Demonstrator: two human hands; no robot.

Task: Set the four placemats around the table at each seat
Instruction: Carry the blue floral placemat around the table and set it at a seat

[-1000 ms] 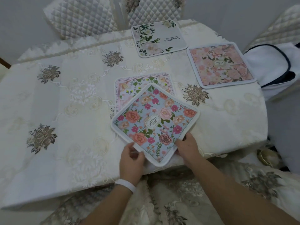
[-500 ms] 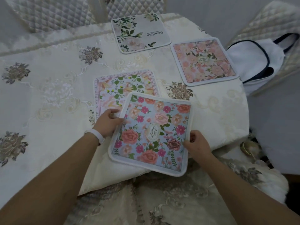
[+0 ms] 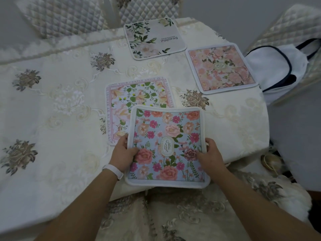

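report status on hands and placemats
Left hand and right hand grip blue floral placemat by its side edges. It overlaps text-bordered placemat, overhangs near table edge. Pink placemat and white placemat lie flat beyond.

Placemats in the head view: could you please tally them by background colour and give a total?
Blue placemat: 1
Pink placemat: 1
Pale placemats, the "Beautiful" one and the pink-bordered one: 2
Total: 4
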